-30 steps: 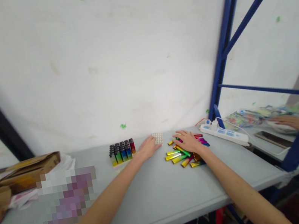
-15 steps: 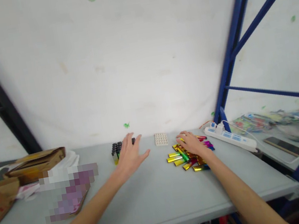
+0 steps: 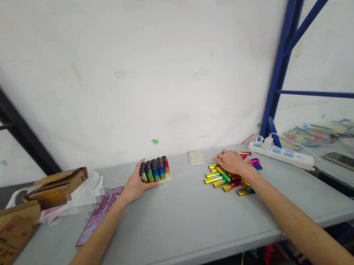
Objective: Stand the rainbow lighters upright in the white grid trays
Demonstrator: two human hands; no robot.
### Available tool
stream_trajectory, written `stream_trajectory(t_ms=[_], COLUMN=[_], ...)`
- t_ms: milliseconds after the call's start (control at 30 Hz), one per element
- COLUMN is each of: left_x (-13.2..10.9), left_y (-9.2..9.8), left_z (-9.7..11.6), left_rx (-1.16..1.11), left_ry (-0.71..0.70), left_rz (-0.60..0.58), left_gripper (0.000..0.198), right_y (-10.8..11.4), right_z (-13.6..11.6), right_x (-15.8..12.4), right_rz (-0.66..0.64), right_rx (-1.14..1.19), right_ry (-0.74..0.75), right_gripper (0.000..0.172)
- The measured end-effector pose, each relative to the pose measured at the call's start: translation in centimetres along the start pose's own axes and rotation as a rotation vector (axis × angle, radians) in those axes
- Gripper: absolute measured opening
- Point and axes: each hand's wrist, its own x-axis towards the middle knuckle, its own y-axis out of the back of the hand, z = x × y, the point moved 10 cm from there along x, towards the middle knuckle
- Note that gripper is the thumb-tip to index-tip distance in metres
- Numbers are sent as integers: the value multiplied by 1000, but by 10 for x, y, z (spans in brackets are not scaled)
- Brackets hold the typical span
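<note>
hands: left hand (image 3: 134,185) cups the lighter block (image 3: 155,170); right hand (image 3: 234,162) lies spread on glossy metallic sticks (image 3: 230,178).

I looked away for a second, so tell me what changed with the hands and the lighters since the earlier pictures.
The left hand left the small white tray, swung left and now cups the left end of the block of upright lighters. The right hand stayed resting on the pile of loose lighters. The white tray, the power strip and the cardboard boxes kept their places.
</note>
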Motion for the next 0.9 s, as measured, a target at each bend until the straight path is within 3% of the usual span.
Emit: stream_trajectory(t_ms=[133,367,567,667,733,833,900], left_x=[-8,-15,-3,4,7,10,11], left_y=[-3,-38,-59,-64,-68,-79,-94], left_z=[20,80,144,165,170,163,150], left_rx=[23,1,44,-2,-95,-311,-451], left_ry=[-30,-173,-339,-365,-362,-338,-276], left_rz=[-21,-150,-256,-251,-219,-147,-128], left_gripper=[117,125,134,132,131,123,107], right_y=[15,54,64,64,60,52,45], right_z=[-21,-99,-134,-139,-131,-104,-87], right_x=[-2,-14,-11,-5,1,6,8], right_rz=[42,176,146,149,184,311,388], right_rx=[45,464,768,862,905,966,990], right_ry=[40,359,429,411,330,141,24], right_gripper=[35,38,65,72,67,50,48])
